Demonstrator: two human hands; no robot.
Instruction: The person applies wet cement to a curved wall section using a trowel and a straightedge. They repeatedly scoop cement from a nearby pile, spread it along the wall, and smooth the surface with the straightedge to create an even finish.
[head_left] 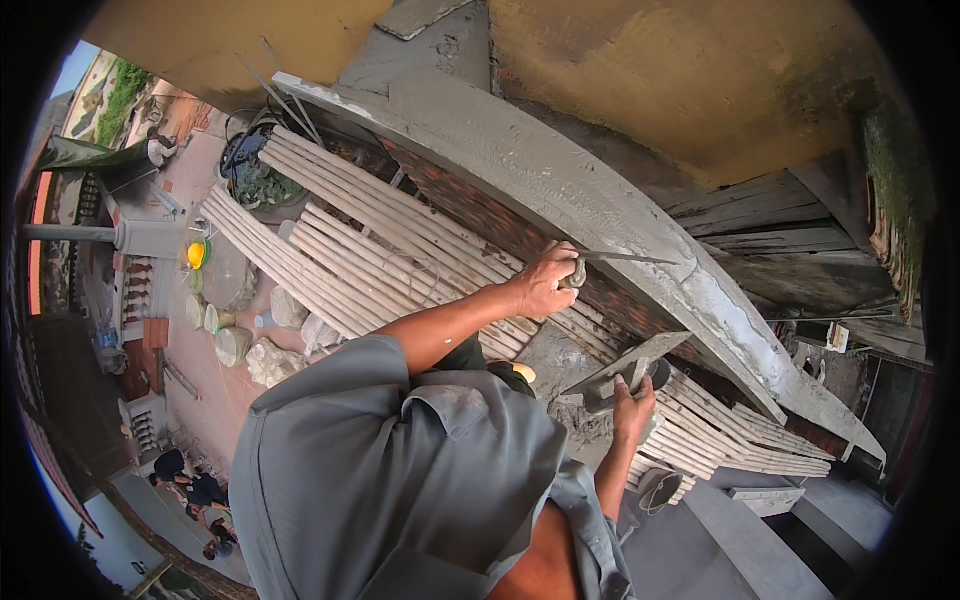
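grey shirt (400, 480) | l hand (545, 282): thin trowel (625, 258) | r hand (633, 405): mortar-caked hawk (625, 368)

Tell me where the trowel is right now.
In the head view, the trowel is right of centre, gripped in the left hand, its blade pointing right against the wet grey ledge, above the mortar board in the right hand.

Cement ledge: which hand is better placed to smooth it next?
Likely left: the left hand grips the trowel, blade at the cement ledge; the right hand holds the mortar board lower down.
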